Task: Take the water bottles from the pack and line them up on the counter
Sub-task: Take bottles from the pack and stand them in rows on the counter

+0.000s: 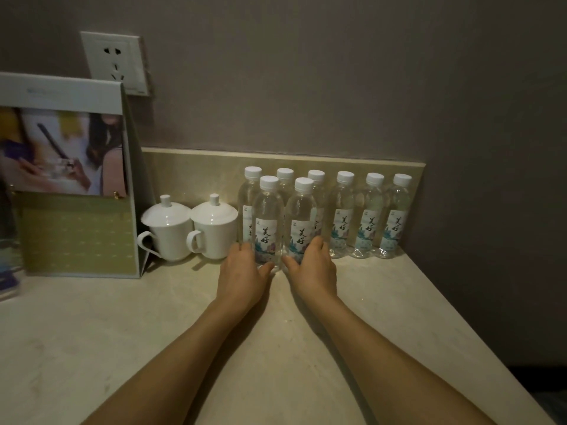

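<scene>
Several clear water bottles with white caps and pale labels stand upright on the beige counter (383, 302). Most form a row (369, 216) along the low backsplash. Two stand in front of that row. My left hand (244, 276) wraps the base of the front left bottle (267, 216). My right hand (313, 265) wraps the base of the front right bottle (301, 216). Both bottles rest on the counter, side by side and nearly touching. No pack is in view.
Two white lidded cups (167, 230) (214, 227) stand just left of the bottles. A standing card holder with a photo (70, 191) fills the far left. A wall socket (115, 61) sits above it. The counter ends at the right edge (478, 348).
</scene>
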Action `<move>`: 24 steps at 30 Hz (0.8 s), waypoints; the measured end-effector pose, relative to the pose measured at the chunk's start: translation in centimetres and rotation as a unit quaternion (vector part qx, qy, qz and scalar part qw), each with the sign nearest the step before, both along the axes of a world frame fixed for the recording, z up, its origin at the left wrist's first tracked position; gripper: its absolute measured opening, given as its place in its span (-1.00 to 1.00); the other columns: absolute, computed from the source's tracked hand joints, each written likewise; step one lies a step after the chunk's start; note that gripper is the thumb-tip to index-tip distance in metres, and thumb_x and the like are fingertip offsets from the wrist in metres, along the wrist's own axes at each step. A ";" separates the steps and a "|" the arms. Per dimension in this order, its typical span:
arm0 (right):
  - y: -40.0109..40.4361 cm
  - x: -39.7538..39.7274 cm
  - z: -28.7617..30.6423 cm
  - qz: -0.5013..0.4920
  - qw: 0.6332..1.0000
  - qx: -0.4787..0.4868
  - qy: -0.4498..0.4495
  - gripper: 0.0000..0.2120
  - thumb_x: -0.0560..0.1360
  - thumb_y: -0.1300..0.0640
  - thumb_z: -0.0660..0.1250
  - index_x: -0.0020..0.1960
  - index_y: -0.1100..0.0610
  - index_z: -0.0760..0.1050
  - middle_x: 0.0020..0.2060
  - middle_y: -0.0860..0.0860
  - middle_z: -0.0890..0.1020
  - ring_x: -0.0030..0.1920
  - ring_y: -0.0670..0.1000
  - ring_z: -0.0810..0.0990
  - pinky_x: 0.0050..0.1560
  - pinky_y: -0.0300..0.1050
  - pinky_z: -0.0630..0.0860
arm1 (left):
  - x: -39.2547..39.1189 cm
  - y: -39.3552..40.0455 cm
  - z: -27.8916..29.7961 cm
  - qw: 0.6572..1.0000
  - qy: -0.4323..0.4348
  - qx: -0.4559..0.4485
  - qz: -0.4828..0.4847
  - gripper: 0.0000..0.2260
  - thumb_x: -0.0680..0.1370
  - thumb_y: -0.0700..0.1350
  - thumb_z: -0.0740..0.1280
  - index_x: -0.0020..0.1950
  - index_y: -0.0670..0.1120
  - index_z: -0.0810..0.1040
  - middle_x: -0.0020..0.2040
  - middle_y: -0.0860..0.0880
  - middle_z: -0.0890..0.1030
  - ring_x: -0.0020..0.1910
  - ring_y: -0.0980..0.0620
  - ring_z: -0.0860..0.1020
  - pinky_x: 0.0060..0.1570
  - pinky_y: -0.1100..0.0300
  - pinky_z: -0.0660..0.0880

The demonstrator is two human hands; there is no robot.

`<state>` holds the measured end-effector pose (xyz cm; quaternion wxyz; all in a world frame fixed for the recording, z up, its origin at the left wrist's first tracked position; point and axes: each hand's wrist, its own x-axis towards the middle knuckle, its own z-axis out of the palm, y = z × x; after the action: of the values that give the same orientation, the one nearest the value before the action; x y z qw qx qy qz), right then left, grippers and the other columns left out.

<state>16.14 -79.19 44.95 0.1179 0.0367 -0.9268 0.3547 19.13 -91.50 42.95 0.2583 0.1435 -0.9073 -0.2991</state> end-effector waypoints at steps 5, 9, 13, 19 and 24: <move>0.1 0.1 0.1 -0.002 1.000 -0.001 0.003 -0.40 0.49 -0.10 0.40 0.37 0.15 0.26 0.31 0.09 0.43 0.25 0.15 0.50 0.13 0.05 0.51 | -0.1 0.0 -0.1 1.000 -0.001 -0.003 0.001 -0.62 0.48 0.03 0.44 0.21 -0.10 0.51 0.12 -0.09 0.51 0.09 -0.09 0.53 0.09 0.02 0.55; 0.1 0.1 0.1 -0.002 1.000 -0.002 0.004 -0.41 0.49 -0.12 0.39 0.36 0.15 0.26 0.31 0.09 0.44 0.25 0.15 0.51 0.11 0.04 0.51 | 0.0 0.0 -0.1 1.000 -0.001 -0.007 0.005 -0.62 0.48 0.04 0.45 0.20 -0.10 0.52 0.11 -0.08 0.52 0.08 -0.09 0.54 0.08 0.03 0.54; 0.1 0.0 0.2 0.005 1.000 0.011 -0.004 -0.39 0.49 -0.12 0.39 0.37 0.16 0.26 0.32 0.10 0.43 0.26 0.17 0.50 0.12 0.08 0.51 | 0.0 0.0 0.0 1.000 -0.003 -0.010 0.005 -0.62 0.47 0.06 0.45 0.20 -0.10 0.52 0.10 -0.08 0.53 0.07 -0.08 0.54 0.08 0.02 0.55; 0.2 -0.3 0.7 0.022 0.999 0.023 -0.034 -0.30 0.48 -0.04 0.44 0.45 0.20 0.19 0.39 0.15 0.38 0.31 0.21 0.47 0.21 0.10 0.47 | -0.1 0.2 0.1 1.000 -0.005 -0.008 0.010 -0.60 0.48 0.05 0.45 0.23 -0.11 0.51 0.14 -0.09 0.53 0.10 -0.07 0.53 0.10 0.06 0.54; 0.2 -0.2 0.7 0.018 0.999 0.019 -0.030 -0.33 0.48 -0.05 0.42 0.43 0.20 0.20 0.38 0.14 0.38 0.29 0.21 0.49 0.19 0.11 0.49 | 0.0 0.2 0.3 1.000 -0.007 -0.010 0.008 -0.63 0.48 0.04 0.45 0.19 -0.11 0.52 0.11 -0.08 0.53 0.06 -0.04 0.52 0.06 0.10 0.52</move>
<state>15.97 -78.97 45.61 0.0826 0.0449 -0.9356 0.3403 19.15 -91.28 43.23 0.2559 0.1499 -0.9110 -0.2866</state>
